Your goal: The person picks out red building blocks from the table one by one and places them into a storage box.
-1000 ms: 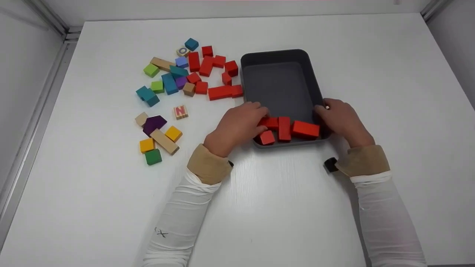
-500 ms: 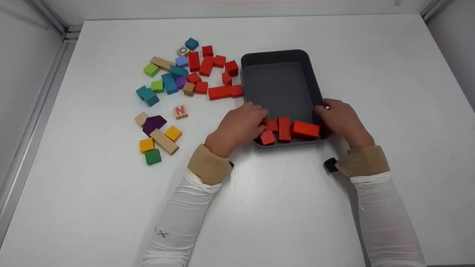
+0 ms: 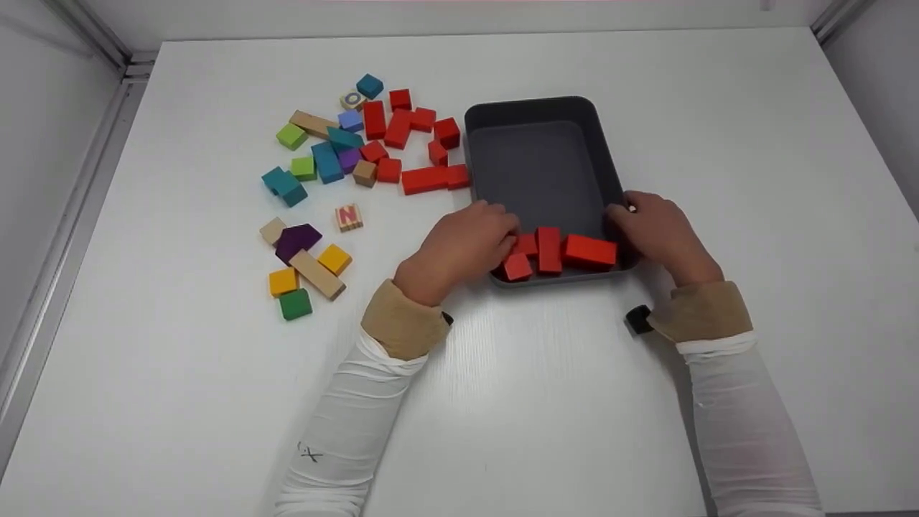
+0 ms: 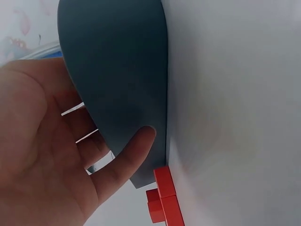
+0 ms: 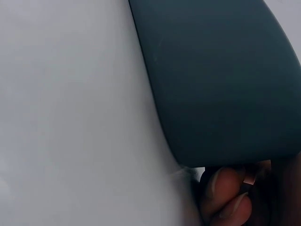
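Note:
A dark grey rectangular tray (image 3: 535, 172) lies on the white table. Its left wall is gripped near the front by my left hand (image 3: 467, 240); in the left wrist view the thumb (image 4: 136, 148) presses the outer wall while the other fingers pass behind the rim. My right hand (image 3: 660, 230) holds the right wall, thumb at the rim; curled fingertips (image 5: 230, 202) show beside the tray in the right wrist view. Several red blocks lie along the tray's front end, among them an upright-looking one (image 3: 549, 250) and a longer one (image 3: 589, 251). My left fingers partly hide one red block (image 3: 527, 245).
Left of the tray several more red blocks (image 3: 425, 180) lie close to its wall. Beyond them are blue, green, purple and wooden blocks, including a letter block (image 3: 349, 217). A nearer cluster holds a purple block (image 3: 298, 243), yellow blocks (image 3: 334, 259) and a green block (image 3: 295, 304).
My left hand has shifted slightly at the tray's left wall, and less of the red block beside its fingers shows. The tray and my right hand stay in place.

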The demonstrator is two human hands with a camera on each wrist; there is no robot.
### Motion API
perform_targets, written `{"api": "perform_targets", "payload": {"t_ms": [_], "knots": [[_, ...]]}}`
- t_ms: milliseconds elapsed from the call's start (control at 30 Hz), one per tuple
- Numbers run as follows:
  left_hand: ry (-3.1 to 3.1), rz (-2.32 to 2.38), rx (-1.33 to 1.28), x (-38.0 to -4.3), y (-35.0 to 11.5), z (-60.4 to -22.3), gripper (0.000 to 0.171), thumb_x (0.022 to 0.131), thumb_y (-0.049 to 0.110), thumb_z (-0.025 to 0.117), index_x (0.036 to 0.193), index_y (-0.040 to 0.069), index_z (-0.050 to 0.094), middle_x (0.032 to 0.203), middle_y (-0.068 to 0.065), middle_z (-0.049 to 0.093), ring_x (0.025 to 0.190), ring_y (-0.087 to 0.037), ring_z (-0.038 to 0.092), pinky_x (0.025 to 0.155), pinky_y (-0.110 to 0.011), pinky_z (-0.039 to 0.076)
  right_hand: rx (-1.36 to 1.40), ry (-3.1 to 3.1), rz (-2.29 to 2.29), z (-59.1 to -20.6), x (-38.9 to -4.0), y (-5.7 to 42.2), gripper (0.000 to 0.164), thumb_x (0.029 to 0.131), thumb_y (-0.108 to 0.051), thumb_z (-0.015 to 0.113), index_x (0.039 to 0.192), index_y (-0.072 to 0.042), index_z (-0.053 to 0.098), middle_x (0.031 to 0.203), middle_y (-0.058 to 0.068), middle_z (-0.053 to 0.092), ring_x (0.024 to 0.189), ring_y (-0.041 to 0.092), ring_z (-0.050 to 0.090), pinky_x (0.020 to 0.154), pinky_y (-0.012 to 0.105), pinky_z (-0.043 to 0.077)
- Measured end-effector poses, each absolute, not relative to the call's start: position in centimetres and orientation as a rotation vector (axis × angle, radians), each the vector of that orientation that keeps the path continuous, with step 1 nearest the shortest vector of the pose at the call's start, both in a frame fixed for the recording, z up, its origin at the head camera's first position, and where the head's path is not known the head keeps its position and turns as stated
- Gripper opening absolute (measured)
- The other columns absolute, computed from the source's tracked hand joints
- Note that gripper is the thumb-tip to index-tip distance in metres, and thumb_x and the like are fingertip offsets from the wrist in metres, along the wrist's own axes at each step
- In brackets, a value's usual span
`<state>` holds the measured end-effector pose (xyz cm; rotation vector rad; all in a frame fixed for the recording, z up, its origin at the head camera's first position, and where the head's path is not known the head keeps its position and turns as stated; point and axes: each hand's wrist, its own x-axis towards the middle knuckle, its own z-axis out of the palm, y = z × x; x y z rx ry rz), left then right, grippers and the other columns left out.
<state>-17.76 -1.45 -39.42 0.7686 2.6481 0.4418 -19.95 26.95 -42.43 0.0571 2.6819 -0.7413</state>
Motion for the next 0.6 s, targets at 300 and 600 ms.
{"api": "perform_targets", "payload": {"t_ms": [300, 600], "knots": [[2.754, 0.509, 0.732, -18.0, -1.8, -38.5, 0.029, 0.105, 0.020, 0.059, 0.133, 0.018, 0.066, 0.130, -0.005, 0.065, 0.120, -0.022, 0.058, 0.102, -0.035, 0.055, 0.081, 2.667, -0.751, -42.3, -20.0, 27.0, 0.046, 0.105, -0.038, 0.035, 0.117, -0.001, 0.060, 0.112, 0.023, 0.060, 0.105, 0.036, 0.052, 0.089, 0.048, 0.044], [2.810, 0.589, 0.651, -18.3, -2.9, -38.1, 0.033, 0.102, 0.021, 0.063, 0.135, 0.017, 0.065, 0.135, -0.005, 0.063, 0.124, -0.022, 0.057, 0.104, -0.034, 0.054, 0.094, 2.655, -0.753, -42.3, -20.0, 26.9, 0.049, 0.104, -0.038, 0.034, 0.124, -0.001, 0.060, 0.122, 0.025, 0.060, 0.109, 0.037, 0.052, 0.095, 0.051, 0.044]]}}
